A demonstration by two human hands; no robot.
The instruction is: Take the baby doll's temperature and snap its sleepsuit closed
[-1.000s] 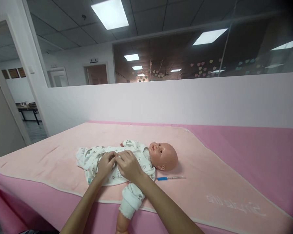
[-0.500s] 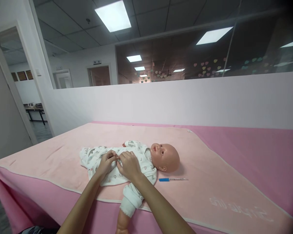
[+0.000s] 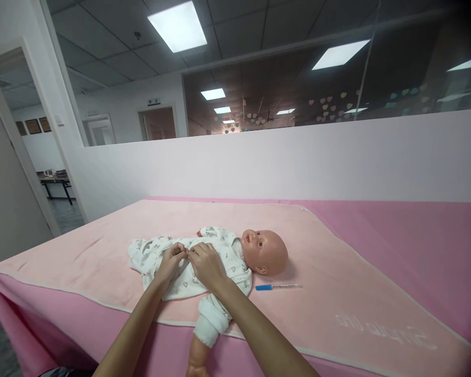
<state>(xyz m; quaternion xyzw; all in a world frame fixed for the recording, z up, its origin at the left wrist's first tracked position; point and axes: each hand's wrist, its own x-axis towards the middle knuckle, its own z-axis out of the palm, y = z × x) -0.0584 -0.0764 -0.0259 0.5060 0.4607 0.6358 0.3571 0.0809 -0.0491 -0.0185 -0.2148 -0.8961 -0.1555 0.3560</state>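
A baby doll point(image 3: 267, 253) lies on its back, its head to the right, dressed in a white printed romper point(image 3: 188, 283). Over the front of the romper, my left hand point(image 3: 171, 262) is closed, fingertips pinching the fabric. Close beside it, my right hand point(image 3: 206, 264) also pinches the cloth at the doll's middle, the fingertips of both hands nearly touching. Whatever small part of the garment sits between them is hidden. One doll arm point(image 3: 199, 356) with a bunched white sleeve reaches toward me, past the mat's front edge.
A thermometer with a blue end point(image 3: 278, 287) lies beside the doll's head. Beneath everything is a peach mat point(image 3: 337, 262) over a pink cover point(image 3: 408, 235). A white low wall point(image 3: 290, 162) with glass above runs behind the table. At the left stands an open door point(image 3: 11, 173).
The view has shifted very slightly. Both hands stay at the same spot on the romper, with only small finger movements.
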